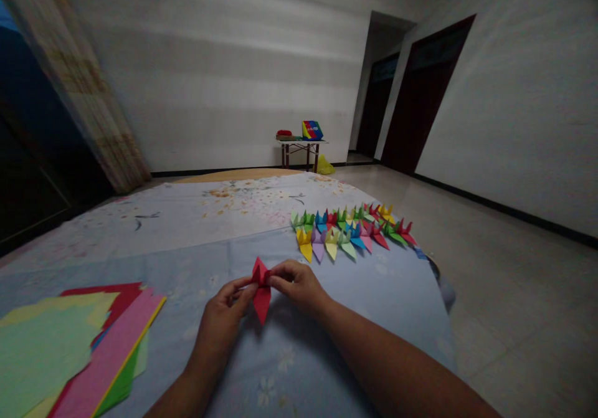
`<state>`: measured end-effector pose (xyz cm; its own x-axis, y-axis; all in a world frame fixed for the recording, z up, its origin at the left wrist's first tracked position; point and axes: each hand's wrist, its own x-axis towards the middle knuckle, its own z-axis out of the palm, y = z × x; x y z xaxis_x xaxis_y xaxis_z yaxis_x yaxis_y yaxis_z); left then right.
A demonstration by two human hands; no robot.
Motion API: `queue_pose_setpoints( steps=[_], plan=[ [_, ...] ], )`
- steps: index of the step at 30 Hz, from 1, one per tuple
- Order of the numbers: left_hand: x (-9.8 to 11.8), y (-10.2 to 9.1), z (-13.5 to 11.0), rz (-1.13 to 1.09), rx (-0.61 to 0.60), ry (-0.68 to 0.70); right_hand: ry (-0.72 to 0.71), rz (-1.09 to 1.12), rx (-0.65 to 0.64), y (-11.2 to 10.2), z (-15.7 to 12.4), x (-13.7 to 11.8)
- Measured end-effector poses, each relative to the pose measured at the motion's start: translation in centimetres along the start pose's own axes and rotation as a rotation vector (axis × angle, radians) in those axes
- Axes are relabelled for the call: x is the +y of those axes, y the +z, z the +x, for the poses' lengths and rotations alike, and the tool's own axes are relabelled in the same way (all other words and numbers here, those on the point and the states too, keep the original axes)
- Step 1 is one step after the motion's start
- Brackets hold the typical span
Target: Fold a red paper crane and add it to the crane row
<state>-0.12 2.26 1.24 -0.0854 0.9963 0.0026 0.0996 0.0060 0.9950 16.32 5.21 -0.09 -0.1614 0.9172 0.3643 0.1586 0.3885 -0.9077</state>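
Note:
A partly folded red paper figure [261,293] hangs between both my hands above a pale blue floral bedsheet [299,356]. My left hand [227,309] pinches its left side with thumb and fingers closed. My right hand [296,284] pinches its upper right part, fingers curled. The figure's pointed tip hangs downward. Two rows of finished folded paper figures [350,228] in several colours lie on the sheet beyond my right hand.
A fanned stack of coloured paper sheets [70,349] lies at the lower left. The bed's right edge drops to a tiled floor [504,293]. A small table [301,147] with a colourful box stands by the far wall, with dark doorways to the right.

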Motion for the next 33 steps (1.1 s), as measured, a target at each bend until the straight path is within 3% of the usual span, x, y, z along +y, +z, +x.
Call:
queue_pose_setpoints(
  steps=[11,20,33],
  plan=[
    [-1.2,-0.3,0.4,0.056,-0.017,0.041,-0.057,-0.067,0.020,-0.4,-0.1,-1.3],
    [-0.9,-0.3,0.5,0.155,0.098,0.065,0.051,-0.103,0.102,-1.5,0.7,1.5],
    [-0.8,1.0,-0.2,0.176,0.048,0.111,0.036,-0.291,0.146,-2.4,0.5,2.2]
  ],
)
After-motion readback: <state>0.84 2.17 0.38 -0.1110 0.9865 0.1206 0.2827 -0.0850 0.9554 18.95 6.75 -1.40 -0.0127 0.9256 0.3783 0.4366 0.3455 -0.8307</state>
